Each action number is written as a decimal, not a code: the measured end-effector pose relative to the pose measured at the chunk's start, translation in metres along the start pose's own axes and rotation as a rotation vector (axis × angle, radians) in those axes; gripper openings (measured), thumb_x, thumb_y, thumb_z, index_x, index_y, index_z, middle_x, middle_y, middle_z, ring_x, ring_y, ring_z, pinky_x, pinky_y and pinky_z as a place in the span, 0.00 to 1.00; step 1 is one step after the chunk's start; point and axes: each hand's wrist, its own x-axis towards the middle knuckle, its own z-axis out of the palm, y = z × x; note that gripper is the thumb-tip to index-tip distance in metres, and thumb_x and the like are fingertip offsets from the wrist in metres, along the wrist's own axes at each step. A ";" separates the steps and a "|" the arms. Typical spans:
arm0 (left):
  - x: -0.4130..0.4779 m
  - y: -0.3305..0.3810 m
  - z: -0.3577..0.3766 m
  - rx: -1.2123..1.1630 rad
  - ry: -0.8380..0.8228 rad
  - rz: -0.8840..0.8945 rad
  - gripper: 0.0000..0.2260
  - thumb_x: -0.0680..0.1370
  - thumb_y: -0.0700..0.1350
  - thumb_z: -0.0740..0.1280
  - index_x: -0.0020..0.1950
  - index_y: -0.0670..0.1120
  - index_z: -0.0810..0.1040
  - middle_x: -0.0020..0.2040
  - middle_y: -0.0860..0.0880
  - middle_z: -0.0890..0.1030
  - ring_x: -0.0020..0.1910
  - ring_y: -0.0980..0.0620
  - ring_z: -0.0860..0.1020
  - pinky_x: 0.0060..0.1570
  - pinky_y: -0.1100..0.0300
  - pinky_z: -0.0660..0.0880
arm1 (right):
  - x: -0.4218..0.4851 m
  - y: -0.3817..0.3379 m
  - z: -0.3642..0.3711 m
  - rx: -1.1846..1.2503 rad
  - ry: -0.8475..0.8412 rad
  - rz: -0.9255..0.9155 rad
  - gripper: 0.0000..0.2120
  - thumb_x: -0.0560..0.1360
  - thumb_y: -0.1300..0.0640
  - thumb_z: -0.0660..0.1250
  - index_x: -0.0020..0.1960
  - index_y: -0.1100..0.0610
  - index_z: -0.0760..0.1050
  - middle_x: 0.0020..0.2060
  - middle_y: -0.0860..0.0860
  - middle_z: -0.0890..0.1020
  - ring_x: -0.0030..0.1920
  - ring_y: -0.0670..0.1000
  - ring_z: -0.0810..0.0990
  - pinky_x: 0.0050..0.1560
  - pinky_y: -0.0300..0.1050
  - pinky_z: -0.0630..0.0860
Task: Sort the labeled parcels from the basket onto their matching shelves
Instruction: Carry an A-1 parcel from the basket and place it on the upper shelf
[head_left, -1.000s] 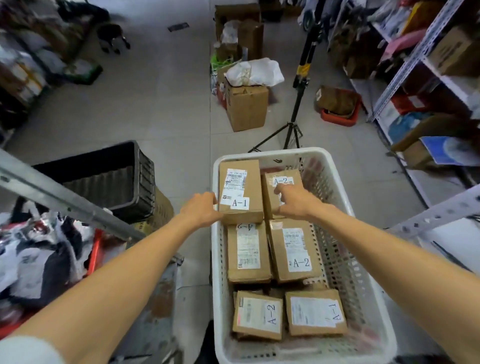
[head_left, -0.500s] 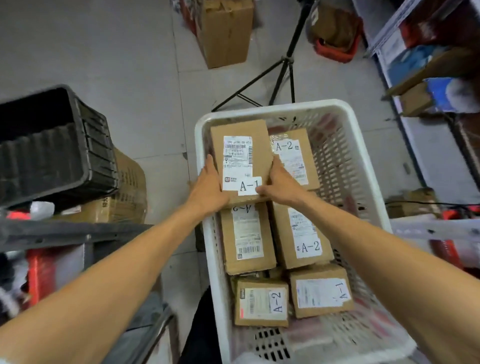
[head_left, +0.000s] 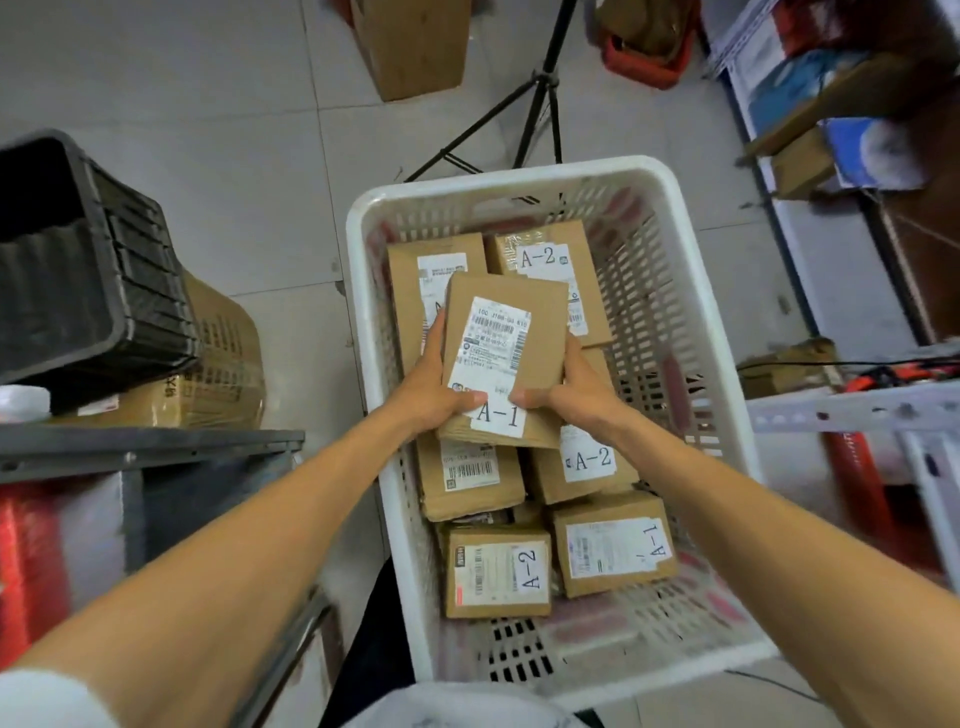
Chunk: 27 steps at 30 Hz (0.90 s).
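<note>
Tripod (head_left: 548, 78) behind basket (head_left: 467, 186) (crate (head_left: 78, 260) left)

Held box (head_left: 501, 358) lbl: A-1; far box (head_left: 543, 257), mid box (head_left: 587, 462), near-left box (head_left: 498, 571): A-2; near-right box (head_left: 613, 543): A-1.

Between your fingers (head_left: 435, 340) the parcel (head_left: 504, 364) is matt brown cardboard, lightly creased, with a smooth white paper label (head_left: 493, 332) running under your thumbs. Around and below your fingers, the basket (head_left: 670, 322) is white perforated plastic with a faint sheen. The other parcels (head_left: 613, 540) beneath your fingers are the same dull cardboard. One beyond your fingertips seems to carry glossy clear tape, though blur leaves that unsure. Left of your fingers, the crate (head_left: 130, 291) is ribbed black plastic. To their right, the shelf rail (head_left: 852, 410) is pale metal.
</note>
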 end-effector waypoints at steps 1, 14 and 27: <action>-0.001 -0.003 -0.001 -0.009 0.016 0.000 0.53 0.69 0.34 0.75 0.78 0.52 0.39 0.66 0.61 0.60 0.69 0.59 0.61 0.62 0.68 0.61 | -0.001 0.001 0.006 0.039 -0.015 -0.004 0.51 0.66 0.63 0.77 0.75 0.46 0.46 0.54 0.37 0.73 0.52 0.36 0.73 0.48 0.32 0.71; -0.080 0.055 0.031 -0.026 0.184 0.140 0.59 0.66 0.35 0.77 0.77 0.55 0.33 0.75 0.52 0.63 0.72 0.51 0.64 0.71 0.47 0.64 | -0.088 -0.032 -0.040 0.006 -0.071 -0.262 0.58 0.66 0.68 0.76 0.78 0.46 0.38 0.68 0.50 0.70 0.65 0.50 0.72 0.68 0.57 0.69; -0.195 0.160 0.023 0.109 0.173 0.491 0.58 0.66 0.37 0.77 0.75 0.63 0.36 0.71 0.50 0.70 0.67 0.49 0.72 0.65 0.46 0.70 | -0.251 -0.092 -0.071 0.014 0.134 -0.611 0.60 0.65 0.64 0.79 0.78 0.48 0.38 0.76 0.52 0.57 0.74 0.52 0.62 0.72 0.57 0.64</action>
